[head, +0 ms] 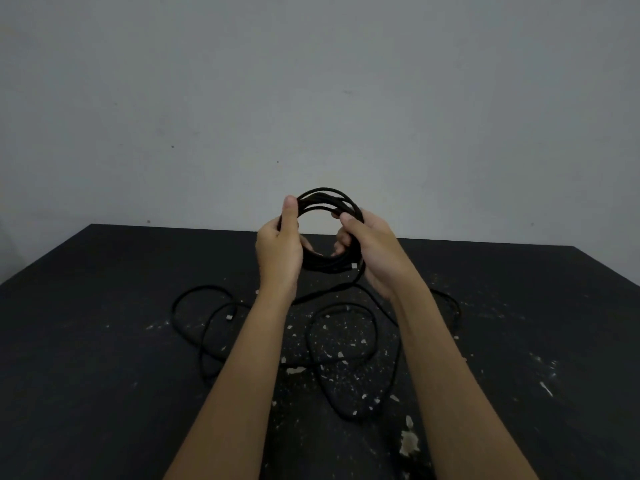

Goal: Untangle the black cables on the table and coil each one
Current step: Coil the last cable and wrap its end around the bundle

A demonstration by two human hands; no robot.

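Above the middle of the table, from my remote seat, I log the following.

Item 1: coil (332,265) of black cable, several turns bundled into a ring. It is held clear of the surface, upright and facing the camera. A small pale connector (354,265) shows at its lower right.

Item 2: left hand (278,251). It grips the coil's left side, the thumb standing upright along the turns and the fingers wrapped behind them.

Item 3: right hand (375,247). It grips the coil's right side, the thumb laid across the front and the fingers curled through the ring.

Item 4: tail strand (361,277). It drops from the coil's lower right to the tabletop.

Item 5: loose cables (341,308), black, lying on the table below and around my view of the forearms. I see one wide loop to the left and one rounder loop in the centre, with more cable running under the right forearm (black on black, so I cannot tell how many separate cables there are). A second pale plug (229,317) lies inside the left loop.

Item 6: table (104,341), black, its surface chipped with pale flecks (408,441).

Item 7: wall (311,98), plain grey, behind the table.
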